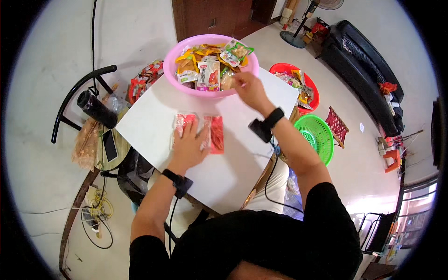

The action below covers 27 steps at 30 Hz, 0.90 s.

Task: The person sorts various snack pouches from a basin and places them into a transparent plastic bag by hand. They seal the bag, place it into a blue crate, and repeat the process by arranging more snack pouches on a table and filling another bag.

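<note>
My left hand lies spread over flat red-and-white packets on the white table. Its fingers rest on the left one, and the thumb reaches the right one. At the near right side of a pink basin, my right hand hovers with its fingertips by a clear packet. Whether those blurred fingers grip anything is not plain. The basin is heaped with snack packets, among them a white one with a red picture and a green-edged one.
Right of the table stand a red basin of packets and a green plastic basket. On the left are a red container of packets, a black bottle and a phone on a stool. Cables hang from both wrist devices.
</note>
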Motion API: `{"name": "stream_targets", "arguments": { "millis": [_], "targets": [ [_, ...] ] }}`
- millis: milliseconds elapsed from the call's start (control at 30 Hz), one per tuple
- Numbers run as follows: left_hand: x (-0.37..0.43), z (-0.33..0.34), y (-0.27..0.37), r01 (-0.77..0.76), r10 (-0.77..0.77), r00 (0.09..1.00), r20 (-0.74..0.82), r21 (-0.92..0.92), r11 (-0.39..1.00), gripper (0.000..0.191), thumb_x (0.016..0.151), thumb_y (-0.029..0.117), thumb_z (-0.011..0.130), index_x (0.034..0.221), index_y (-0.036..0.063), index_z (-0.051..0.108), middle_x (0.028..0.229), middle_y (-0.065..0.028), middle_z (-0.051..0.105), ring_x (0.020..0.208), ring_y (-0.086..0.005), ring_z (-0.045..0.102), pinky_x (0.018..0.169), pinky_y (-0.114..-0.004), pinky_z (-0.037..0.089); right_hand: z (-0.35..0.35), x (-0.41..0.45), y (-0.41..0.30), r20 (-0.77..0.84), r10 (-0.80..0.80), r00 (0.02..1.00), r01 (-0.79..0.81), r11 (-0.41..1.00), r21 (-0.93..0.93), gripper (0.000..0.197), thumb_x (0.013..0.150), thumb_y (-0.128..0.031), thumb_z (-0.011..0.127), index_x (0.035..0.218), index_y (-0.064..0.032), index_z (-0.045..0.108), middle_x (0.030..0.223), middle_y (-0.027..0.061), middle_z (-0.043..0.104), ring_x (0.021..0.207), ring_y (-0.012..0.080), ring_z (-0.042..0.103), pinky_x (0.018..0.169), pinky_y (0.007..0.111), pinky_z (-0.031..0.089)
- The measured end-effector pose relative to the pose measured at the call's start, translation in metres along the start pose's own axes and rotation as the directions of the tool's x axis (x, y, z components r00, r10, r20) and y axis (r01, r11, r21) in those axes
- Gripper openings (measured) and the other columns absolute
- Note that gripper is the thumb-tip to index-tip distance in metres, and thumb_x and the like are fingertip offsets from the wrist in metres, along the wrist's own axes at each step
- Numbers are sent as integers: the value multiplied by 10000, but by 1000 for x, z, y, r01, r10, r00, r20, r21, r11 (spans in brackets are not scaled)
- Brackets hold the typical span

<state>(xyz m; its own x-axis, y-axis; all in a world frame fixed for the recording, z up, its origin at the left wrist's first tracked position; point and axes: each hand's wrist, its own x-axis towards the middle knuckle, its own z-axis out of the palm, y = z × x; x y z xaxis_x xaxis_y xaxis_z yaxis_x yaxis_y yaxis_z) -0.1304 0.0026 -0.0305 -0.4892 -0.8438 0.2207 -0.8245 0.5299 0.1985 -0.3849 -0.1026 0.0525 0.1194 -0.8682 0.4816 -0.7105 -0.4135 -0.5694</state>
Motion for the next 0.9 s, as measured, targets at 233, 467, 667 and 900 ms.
{"name": "stream_targets", "arguments": {
  "millis": [233, 467, 667, 900],
  "targets": [
    [4, 8, 75, -130, 140, 988, 61, -145, 981, 690, 740, 439, 674, 1354, 172, 506, 1495, -195, 320, 1412, -341, 253, 1062, -653, 173, -25, 86, 196, 74, 70, 995, -70, 998, 2, 209, 884, -130, 596, 1060, -20, 625, 875, 99, 664, 748, 165, 607, 649, 290, 488],
    [-8, 5, 59, -23, 25, 1000, 12, -159, 987, 687, 723, 414, 709, 1329, 147, 525, 1467, -210, 351, 1389, -361, 286, 1050, -649, 180, 21, 122, 85, 484, 364, 796, -603, 398, 692, 292, 857, -184, 674, 1106, -72, 569, 991, 47, 635, 871, 216, 616, 653, 333, 506],
    [1, 9, 66, -79, 82, 997, 7, -197, 977, 682, 727, 419, 705, 1323, 137, 533, 1462, -208, 361, 1386, -360, 291, 1053, -642, 187, 22, 137, 153, 471, 595, 651, -669, 156, 727, 250, 856, -183, 681, 1073, -85, 606, 994, 79, 648, 870, 198, 627, 615, 310, 498],
    [-5, 12, 61, -32, 34, 999, 10, -164, 986, 702, 728, 428, 706, 1340, 138, 520, 1478, -181, 352, 1394, -342, 280, 1062, -641, 183, -14, 107, 72, 365, 607, 706, -626, 295, 722, 274, 901, -202, 644, 1106, -25, 603, 1079, 83, 640, 981, 179, 603, 872, 304, 499]
  ]
}}
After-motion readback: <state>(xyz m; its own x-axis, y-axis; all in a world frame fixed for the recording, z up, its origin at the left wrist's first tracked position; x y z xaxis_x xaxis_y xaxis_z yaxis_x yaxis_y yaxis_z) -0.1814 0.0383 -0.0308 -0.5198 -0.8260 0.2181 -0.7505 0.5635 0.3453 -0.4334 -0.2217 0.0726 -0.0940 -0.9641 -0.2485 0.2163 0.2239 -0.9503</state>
